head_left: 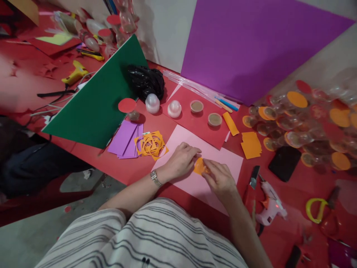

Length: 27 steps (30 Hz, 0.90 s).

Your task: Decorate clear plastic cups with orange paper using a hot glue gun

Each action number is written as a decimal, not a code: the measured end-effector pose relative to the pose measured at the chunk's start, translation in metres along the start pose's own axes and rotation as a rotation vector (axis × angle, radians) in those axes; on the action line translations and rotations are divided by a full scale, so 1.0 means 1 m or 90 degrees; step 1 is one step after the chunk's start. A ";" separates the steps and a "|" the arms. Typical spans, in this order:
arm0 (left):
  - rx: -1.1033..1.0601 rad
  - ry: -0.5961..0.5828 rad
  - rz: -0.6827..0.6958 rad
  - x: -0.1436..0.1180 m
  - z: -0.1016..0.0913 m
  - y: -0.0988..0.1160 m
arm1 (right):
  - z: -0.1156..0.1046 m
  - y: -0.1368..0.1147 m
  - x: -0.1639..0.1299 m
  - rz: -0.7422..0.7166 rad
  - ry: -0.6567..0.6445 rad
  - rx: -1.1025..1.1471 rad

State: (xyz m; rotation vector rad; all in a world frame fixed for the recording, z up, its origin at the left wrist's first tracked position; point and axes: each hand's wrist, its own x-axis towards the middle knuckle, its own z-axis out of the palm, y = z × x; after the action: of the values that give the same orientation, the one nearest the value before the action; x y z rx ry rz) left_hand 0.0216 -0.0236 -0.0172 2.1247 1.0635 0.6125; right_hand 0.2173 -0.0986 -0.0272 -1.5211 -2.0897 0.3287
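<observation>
My left hand (181, 160) and my right hand (220, 178) meet over a pink paper sheet (223, 158) on the red table. Both pinch a small piece of orange paper (199, 166) between their fingertips. A watch sits on my left wrist. To the left of the pink sheet lies a cut-out orange paper scrap (151, 145) beside a stack of purple paper squares (125, 138). A pile of orange paper squares (251, 144) lies to the right.
A white glue gun (270, 203), a craft knife (254, 176), a black phone (284, 163) and yellow-handled scissors (320, 208) lie at right. Clear cups with orange discs (306, 123) crowd the far right. Green board (97, 96) and purple board (251, 48) stand behind. Small tubs (196, 106) sit on red paper.
</observation>
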 end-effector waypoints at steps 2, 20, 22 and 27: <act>0.013 -0.009 0.006 0.000 0.000 -0.001 | 0.001 -0.006 0.001 0.004 0.008 -0.010; 0.030 -0.064 0.047 0.002 -0.001 0.003 | -0.100 0.028 -0.116 0.802 0.141 -0.126; 0.061 -0.081 0.048 0.003 0.001 0.006 | -0.099 0.029 -0.117 0.859 0.091 -0.122; 0.125 -0.098 0.065 0.005 0.008 0.016 | -0.099 0.034 -0.115 0.894 0.115 -0.073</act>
State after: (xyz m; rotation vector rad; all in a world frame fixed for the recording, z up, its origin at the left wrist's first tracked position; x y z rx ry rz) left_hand 0.0375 -0.0295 -0.0104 2.3662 0.9688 0.3957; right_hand 0.3246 -0.2051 0.0069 -2.7174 -0.5942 0.5019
